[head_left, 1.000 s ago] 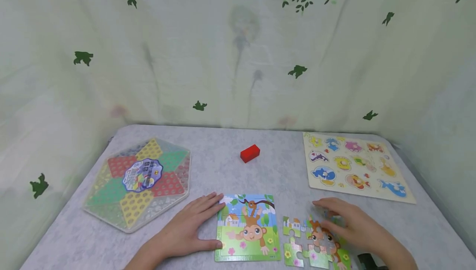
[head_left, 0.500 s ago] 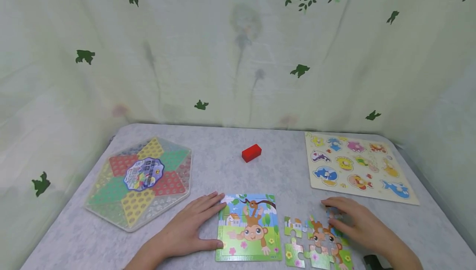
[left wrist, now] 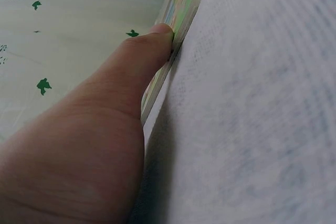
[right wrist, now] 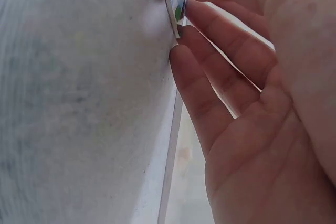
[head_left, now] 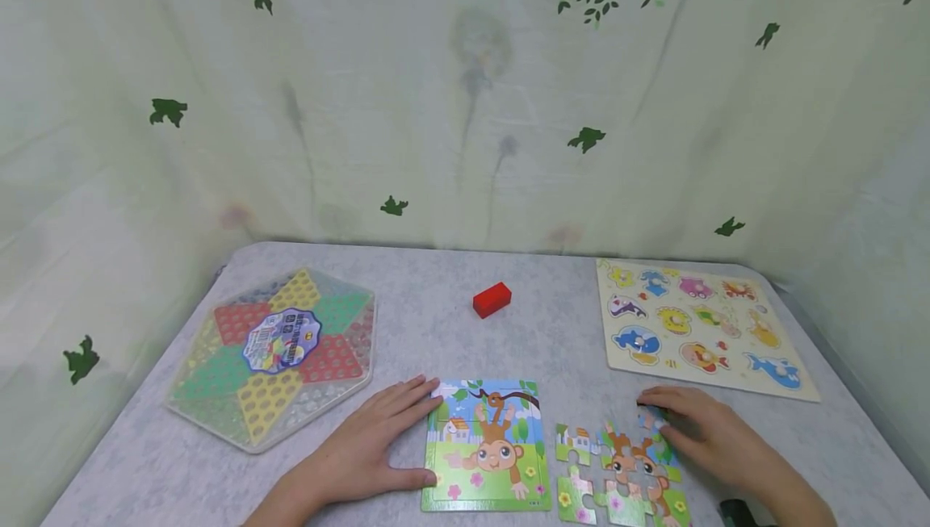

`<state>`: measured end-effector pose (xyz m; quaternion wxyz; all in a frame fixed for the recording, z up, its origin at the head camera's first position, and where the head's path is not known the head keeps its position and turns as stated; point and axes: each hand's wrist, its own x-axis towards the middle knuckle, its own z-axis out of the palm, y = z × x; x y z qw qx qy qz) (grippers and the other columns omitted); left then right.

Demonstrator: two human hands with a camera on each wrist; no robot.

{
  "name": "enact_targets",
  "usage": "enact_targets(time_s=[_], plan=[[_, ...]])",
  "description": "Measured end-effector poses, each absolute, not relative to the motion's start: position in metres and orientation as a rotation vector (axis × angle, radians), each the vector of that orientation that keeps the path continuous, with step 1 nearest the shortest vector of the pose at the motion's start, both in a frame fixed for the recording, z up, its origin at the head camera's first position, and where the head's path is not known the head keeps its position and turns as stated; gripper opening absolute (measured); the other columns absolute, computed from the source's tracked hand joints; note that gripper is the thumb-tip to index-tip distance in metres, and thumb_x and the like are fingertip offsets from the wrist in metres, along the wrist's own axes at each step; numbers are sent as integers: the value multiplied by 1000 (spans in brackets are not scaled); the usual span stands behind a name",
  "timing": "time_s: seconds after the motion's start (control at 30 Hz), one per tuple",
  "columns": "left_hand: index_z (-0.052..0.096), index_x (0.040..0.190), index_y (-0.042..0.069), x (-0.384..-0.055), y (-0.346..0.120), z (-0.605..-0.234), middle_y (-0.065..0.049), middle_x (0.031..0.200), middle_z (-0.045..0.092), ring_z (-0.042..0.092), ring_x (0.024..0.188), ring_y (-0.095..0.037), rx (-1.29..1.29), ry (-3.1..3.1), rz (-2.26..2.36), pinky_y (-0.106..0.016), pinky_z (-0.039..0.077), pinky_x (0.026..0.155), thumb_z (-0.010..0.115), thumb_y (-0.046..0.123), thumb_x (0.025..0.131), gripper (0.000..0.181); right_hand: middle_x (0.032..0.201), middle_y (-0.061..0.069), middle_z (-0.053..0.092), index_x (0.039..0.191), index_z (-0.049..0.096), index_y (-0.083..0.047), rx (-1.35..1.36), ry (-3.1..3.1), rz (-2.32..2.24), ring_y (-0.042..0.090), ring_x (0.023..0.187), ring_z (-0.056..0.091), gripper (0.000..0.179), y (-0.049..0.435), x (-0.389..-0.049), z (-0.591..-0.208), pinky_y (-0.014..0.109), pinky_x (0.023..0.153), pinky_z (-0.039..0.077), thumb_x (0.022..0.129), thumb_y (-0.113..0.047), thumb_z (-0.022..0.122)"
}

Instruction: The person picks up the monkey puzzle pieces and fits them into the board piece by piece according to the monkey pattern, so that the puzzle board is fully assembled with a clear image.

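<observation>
In the head view, a square monkey puzzle board [head_left: 483, 446] lies at the front middle of the table. My left hand [head_left: 370, 442] rests at its left edge, fingers spread, fingertips at the upper corner and thumb against the lower side; the left wrist view shows the thumb [left wrist: 152, 45] touching the board's edge. To the right lies a partly joined monkey jigsaw [head_left: 628, 483]. At its top right corner my right hand [head_left: 715, 434] pinches a puzzle piece [head_left: 649, 416], partly hidden by the fingers. The right wrist view shows this piece [right wrist: 179, 13] between thumb and fingers, low at the table.
A hexagonal checkers box [head_left: 272, 357] lies at the left. Behind the puzzle board stands a red block [head_left: 492, 299]. A wooden animal peg board [head_left: 705, 329] occupies the back right. A dark object [head_left: 736, 512] sits by the right wrist. A leaf-patterned curtain [head_left: 465, 107] hangs behind.
My right hand has moved to the right across the jigsaw's top, showing more of its upper right pieces. The left hand has stayed at the puzzle board's edge. The head view has shifted slightly.
</observation>
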<state>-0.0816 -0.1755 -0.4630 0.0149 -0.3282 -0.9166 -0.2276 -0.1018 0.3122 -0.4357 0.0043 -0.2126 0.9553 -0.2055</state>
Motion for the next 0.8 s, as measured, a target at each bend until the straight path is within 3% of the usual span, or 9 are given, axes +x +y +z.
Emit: enact_targets(time_s=[0.2, 0.57, 0.8], plan=[[47, 156, 22, -80, -175, -464, 4, 166, 37, 34, 154, -25, -1014, -2867, -712, -56, 38, 118, 64, 74, 87, 89, 131, -6, 68, 130, 69, -27, -672, 2961, -677, 20, 120, 64, 48, 315, -103, -437, 39, 97, 58, 87, -9, 81], [48, 156, 22, -83, -175, -462, 4, 166, 38, 34, 154, -24, -1026, -2844, -700, -54, 37, 119, 65, 73, 87, 88, 130, -3, 67, 128, 71, -23, -628, 3006, -589, 28, 119, 64, 44, 312, -104, -436, 51, 97, 56, 87, -13, 81], [48, 156, 22, -82, -176, -462, 4, 166, 38, 34, 154, -25, -1032, -2844, -705, -53, 37, 119, 65, 73, 87, 87, 128, -5, 64, 123, 75, -26, -655, 3026, -570, 24, 115, 61, 38, 310, -103, -439, 48, 94, 57, 88, -14, 82]])
